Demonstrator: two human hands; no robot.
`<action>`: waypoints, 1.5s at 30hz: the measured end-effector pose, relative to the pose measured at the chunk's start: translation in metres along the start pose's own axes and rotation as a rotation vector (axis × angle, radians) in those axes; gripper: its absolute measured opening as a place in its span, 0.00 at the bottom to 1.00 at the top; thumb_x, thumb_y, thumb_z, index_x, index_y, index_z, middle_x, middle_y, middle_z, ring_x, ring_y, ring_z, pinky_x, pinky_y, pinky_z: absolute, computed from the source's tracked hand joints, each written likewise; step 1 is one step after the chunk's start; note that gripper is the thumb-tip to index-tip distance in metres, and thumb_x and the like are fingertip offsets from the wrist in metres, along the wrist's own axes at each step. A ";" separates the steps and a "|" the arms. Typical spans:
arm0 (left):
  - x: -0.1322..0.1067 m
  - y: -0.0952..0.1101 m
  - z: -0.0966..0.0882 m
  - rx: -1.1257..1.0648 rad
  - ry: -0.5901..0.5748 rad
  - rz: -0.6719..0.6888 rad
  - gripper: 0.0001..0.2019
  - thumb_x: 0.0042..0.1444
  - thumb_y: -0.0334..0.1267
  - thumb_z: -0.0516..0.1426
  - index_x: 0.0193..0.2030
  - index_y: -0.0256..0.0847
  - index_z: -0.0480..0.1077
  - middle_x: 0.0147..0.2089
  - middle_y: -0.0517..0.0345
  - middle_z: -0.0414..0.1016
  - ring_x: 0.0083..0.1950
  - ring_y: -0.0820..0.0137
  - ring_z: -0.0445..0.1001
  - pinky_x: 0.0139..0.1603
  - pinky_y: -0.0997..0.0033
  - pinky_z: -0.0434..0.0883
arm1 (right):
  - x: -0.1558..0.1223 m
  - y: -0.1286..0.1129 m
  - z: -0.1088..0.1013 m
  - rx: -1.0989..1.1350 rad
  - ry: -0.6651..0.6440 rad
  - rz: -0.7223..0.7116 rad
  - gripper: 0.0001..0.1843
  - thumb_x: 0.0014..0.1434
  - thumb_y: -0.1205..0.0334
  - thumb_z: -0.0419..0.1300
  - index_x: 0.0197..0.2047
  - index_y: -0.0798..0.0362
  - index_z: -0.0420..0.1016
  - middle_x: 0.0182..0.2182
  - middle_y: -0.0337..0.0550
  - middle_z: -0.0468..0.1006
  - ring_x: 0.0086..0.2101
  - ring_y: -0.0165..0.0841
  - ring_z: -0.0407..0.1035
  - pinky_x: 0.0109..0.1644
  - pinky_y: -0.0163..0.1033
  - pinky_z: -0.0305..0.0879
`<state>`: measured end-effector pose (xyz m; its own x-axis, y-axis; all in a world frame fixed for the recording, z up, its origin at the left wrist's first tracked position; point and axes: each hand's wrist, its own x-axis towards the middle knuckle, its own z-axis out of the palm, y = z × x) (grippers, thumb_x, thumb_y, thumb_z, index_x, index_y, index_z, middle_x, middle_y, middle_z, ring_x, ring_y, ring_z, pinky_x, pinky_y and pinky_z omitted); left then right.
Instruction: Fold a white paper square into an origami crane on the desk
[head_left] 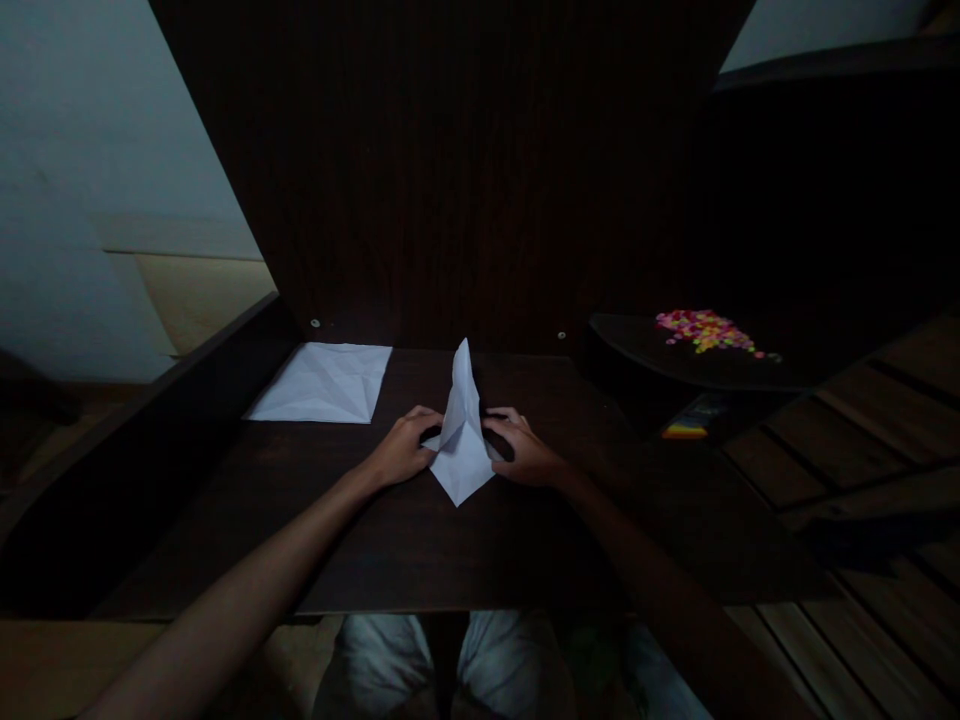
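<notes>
A folded white sheet of paper (463,455) lies on the dark wooden desk in front of me, with one flap standing up to a point and another point aimed at me. At its left side my left hand (409,445) pinches a small corner of it between thumb and fingers. My right hand (521,448) grips the opposite side, thumb low and fingers curled behind the raised flap. The fingertips of both hands are partly hidden by the paper. Off to the left rests a second white sheet (326,385), flat and creased.
The desk (405,570) has a raised side panel (150,450) on the left and a tall dark back panel (465,180). A heap of small colourful pieces (709,331) sits on a rounded shelf (645,345) at the right. A yellow-and-red item (684,432) shows beneath that shelf.
</notes>
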<state>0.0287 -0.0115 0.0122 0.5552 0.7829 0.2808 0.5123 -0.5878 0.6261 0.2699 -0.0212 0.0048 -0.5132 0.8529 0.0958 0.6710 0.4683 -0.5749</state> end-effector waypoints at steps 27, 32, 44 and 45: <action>-0.004 0.002 -0.016 0.156 -0.268 0.048 0.16 0.59 0.44 0.52 0.51 0.44 0.71 0.58 0.52 0.68 0.61 0.54 0.57 0.62 0.48 0.51 | -0.001 0.002 0.000 -0.176 0.008 -0.170 0.28 0.56 0.50 0.60 0.59 0.45 0.66 0.62 0.44 0.61 0.63 0.50 0.44 0.59 0.65 0.43; -0.003 -0.003 -0.008 0.277 -0.192 0.043 0.16 0.55 0.40 0.54 0.49 0.39 0.71 0.54 0.49 0.71 0.60 0.53 0.59 0.61 0.47 0.54 | 0.000 0.001 0.004 -0.204 0.112 -0.316 0.16 0.61 0.59 0.57 0.51 0.47 0.74 0.54 0.44 0.72 0.58 0.44 0.55 0.57 0.56 0.52; -0.001 -0.002 -0.005 0.276 -0.091 0.112 0.11 0.55 0.37 0.53 0.44 0.38 0.71 0.48 0.50 0.74 0.57 0.57 0.63 0.62 0.54 0.58 | -0.002 -0.001 0.008 -0.263 0.099 -0.412 0.17 0.62 0.60 0.54 0.52 0.53 0.73 0.56 0.48 0.70 0.55 0.41 0.60 0.57 0.49 0.58; -0.001 -0.002 -0.005 0.259 -0.081 0.116 0.11 0.55 0.37 0.54 0.44 0.37 0.71 0.48 0.50 0.74 0.56 0.58 0.65 0.61 0.56 0.60 | -0.002 -0.001 0.008 -0.262 0.094 -0.401 0.18 0.61 0.59 0.55 0.53 0.54 0.72 0.56 0.49 0.69 0.56 0.41 0.59 0.58 0.49 0.57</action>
<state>0.0243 -0.0102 0.0143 0.6651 0.6947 0.2740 0.5867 -0.7131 0.3838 0.2661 -0.0257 -0.0010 -0.7165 0.6046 0.3480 0.5485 0.7965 -0.2545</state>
